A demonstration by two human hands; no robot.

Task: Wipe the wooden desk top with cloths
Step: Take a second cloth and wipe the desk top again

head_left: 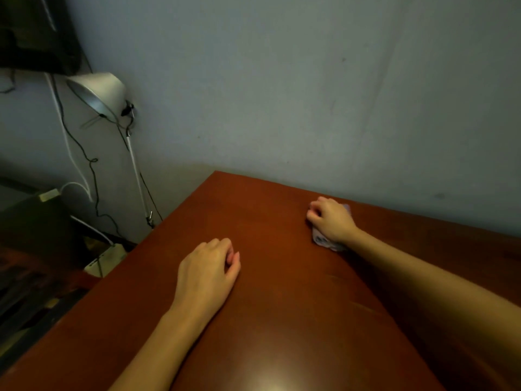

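Note:
The reddish-brown wooden desk top (276,292) fills the lower half of the view and runs up to a grey wall. My right hand (329,218) lies near the desk's far edge with its fingers curled over a small pale patterned cloth (321,239), most of it hidden under the palm. My left hand (208,273) rests on the bare wood near the middle, fingers loosely curled, holding nothing.
A white desk lamp (97,90) on a thin white arm stands at the desk's far left corner, with black cables hanging along the wall. Left of the desk, lower down, sit a dark box (33,221) and a white power strip (105,259).

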